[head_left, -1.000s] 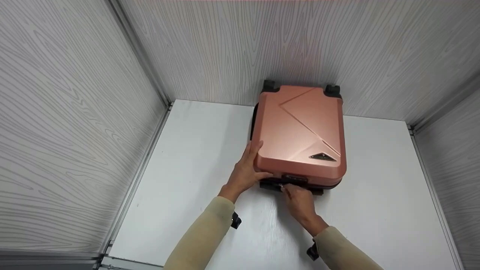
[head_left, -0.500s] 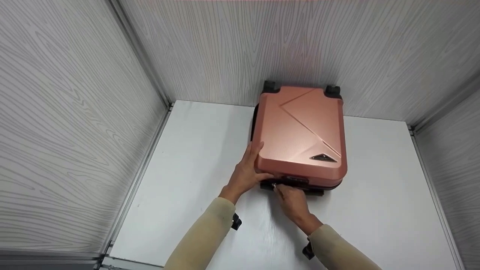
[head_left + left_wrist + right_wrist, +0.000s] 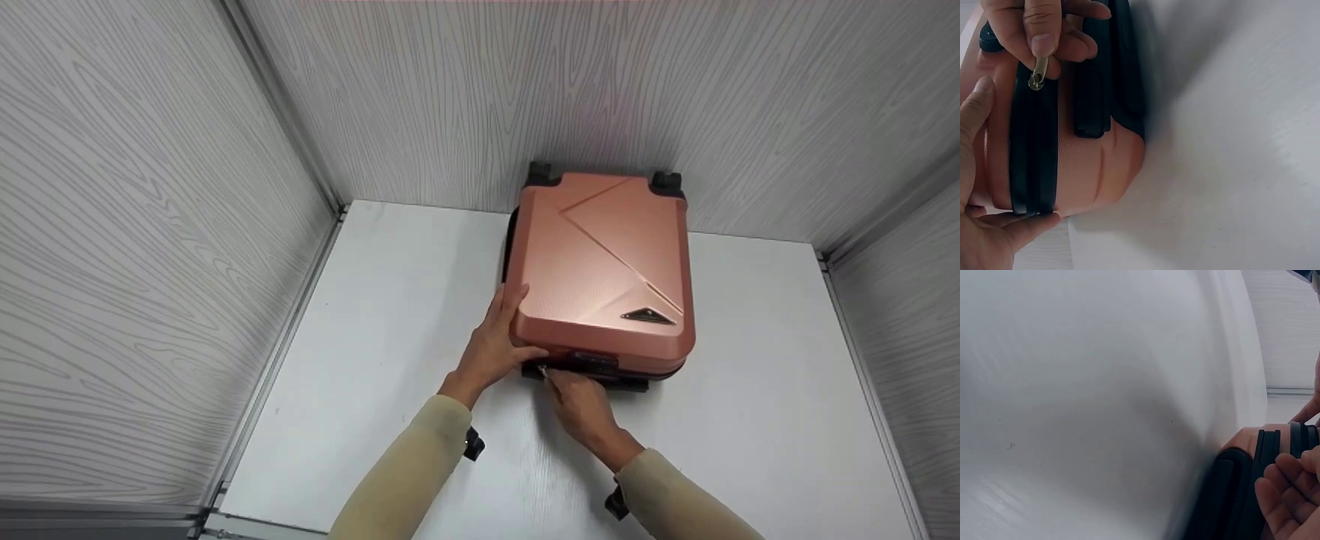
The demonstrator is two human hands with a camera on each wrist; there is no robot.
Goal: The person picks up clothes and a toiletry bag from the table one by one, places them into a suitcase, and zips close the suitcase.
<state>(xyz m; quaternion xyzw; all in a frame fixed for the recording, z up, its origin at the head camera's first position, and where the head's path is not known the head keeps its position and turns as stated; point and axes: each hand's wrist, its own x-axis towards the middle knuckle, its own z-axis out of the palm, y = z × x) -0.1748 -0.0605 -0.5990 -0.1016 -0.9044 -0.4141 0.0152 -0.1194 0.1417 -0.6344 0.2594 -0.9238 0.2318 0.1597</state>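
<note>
A pink hard-shell suitcase point(image 3: 600, 255) lies flat on the white surface, wheels toward the back wall. At its front left corner, my left hand point(image 3: 489, 349) rests with straight, spread fingers, the thumb on the front edge. My right hand point(image 3: 581, 401) pinches a metal zipper pull point(image 3: 1039, 72) between thumb and finger. In the left wrist view, this pull sits on the black zipper band point(image 3: 1033, 152), a short way from the corner under my left hand. Curled fingers point(image 3: 1292, 486) of the right hand show at the edge of the right wrist view, beside the black carry handle.
Grey wood-patterned panels stand at the left point(image 3: 150, 247), back point(image 3: 420, 105) and right, joined by metal rails. Two black wheels point(image 3: 666, 182) of the suitcase are close to the back panel. White surface point(image 3: 780, 390) extends on both sides of the suitcase.
My right hand has slid left along the suitcase's front edge with the zipper pull, closer to my left hand. The left hand and the suitcase have stayed nearly still.
</note>
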